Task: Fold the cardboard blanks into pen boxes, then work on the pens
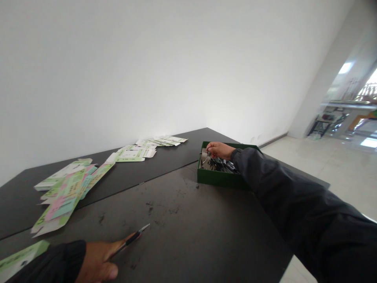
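At the near left edge of the table, my left hand is closed around a black pen, whose silver tip points away to the right. My right hand reaches into a dark green box on the right side of the table. The box holds a heap of black pens or pen parts. The fingertips of that hand are pinched together over the left part of the heap; what they hold, if anything, is too small to make out.
Flattened green and white cartons lie along the back of the dark table. A pile of green, pink and teal cartons is at the left. A folded green and white box lies by my left sleeve. A white wall rises behind.
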`<state>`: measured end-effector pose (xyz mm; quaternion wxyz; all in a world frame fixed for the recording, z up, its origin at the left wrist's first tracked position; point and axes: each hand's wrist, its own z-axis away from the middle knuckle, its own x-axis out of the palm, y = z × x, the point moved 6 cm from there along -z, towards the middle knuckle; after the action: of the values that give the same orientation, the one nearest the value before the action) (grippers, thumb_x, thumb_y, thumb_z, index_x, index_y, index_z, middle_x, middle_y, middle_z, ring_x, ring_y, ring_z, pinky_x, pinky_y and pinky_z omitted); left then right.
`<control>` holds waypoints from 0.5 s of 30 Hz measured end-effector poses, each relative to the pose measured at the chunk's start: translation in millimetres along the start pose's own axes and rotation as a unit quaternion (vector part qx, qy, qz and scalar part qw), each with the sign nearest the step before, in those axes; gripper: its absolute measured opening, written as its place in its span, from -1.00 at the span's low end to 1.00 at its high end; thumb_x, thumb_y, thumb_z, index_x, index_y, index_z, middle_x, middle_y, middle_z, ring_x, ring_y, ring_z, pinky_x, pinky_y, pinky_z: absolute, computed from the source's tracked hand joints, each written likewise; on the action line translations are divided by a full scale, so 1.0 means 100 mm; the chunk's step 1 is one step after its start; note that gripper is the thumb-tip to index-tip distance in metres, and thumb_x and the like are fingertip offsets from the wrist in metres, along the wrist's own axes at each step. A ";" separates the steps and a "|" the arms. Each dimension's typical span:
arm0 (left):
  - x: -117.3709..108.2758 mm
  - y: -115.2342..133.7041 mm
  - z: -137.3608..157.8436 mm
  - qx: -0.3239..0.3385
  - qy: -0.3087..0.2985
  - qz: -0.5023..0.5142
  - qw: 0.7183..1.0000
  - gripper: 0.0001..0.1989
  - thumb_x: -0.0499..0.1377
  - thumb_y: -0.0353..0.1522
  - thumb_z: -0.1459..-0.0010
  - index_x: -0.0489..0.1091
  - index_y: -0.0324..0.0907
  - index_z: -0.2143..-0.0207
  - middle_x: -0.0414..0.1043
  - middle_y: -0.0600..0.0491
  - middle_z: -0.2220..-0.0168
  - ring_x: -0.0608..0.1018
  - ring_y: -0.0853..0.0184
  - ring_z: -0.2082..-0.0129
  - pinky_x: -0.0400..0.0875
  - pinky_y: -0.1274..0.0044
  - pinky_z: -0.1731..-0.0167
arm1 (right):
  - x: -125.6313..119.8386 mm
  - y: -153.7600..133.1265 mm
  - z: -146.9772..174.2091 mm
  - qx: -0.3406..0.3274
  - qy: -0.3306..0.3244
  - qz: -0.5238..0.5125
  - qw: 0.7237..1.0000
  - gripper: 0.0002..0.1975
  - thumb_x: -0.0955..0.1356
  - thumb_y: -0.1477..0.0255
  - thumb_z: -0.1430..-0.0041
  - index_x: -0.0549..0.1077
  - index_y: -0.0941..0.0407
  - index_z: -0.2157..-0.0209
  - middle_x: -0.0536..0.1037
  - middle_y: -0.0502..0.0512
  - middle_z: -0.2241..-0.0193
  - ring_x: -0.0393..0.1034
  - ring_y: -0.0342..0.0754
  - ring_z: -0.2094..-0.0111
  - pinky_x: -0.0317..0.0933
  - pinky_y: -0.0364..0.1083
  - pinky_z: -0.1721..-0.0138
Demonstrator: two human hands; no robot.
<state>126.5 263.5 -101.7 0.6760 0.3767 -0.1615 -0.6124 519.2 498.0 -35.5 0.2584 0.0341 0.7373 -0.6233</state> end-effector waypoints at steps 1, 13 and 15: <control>0.01 0.00 0.01 -0.006 -0.005 0.003 1.000 -0.09 -0.15 0.08 0.02 -0.45 -0.36 -0.14 0.46 -0.19 0.40 0.49 0.10 0.43 0.41 0.34 0.52 | -0.03 0.01 -0.01 -0.003 0.011 0.013 1.000 -0.87 0.23 0.44 0.01 0.28 0.17 0.36 0.41 -0.02 0.59 0.24 -0.26 0.67 0.10 -0.28 0.66; 0.01 -0.23 -0.04 0.011 -0.033 0.013 0.999 -0.08 -0.16 0.08 0.03 -0.55 -0.32 -0.12 0.44 -0.23 0.35 0.49 0.07 0.43 0.40 0.32 0.55 | -0.30 -0.08 -0.03 -0.024 0.068 0.084 0.994 -0.86 0.31 0.47 0.09 0.39 0.22 0.42 0.42 -0.01 0.67 0.29 -0.22 0.65 0.13 -0.25 0.61; 0.01 -0.18 -0.03 0.008 -0.030 0.009 0.999 -0.09 -0.18 0.08 0.02 -0.54 -0.33 -0.12 0.45 -0.22 0.35 0.49 0.08 0.43 0.40 0.32 0.55 | -0.33 -0.12 -0.02 -0.030 0.081 0.073 0.994 -0.84 0.28 0.45 0.04 0.38 0.21 0.37 0.44 0.01 0.63 0.31 -0.22 0.61 0.16 -0.25 0.57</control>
<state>115.5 264.3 -116.5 0.6736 0.3624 -0.1900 -0.6155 542.8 506.5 -10.2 0.2442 0.1304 0.7698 -0.5751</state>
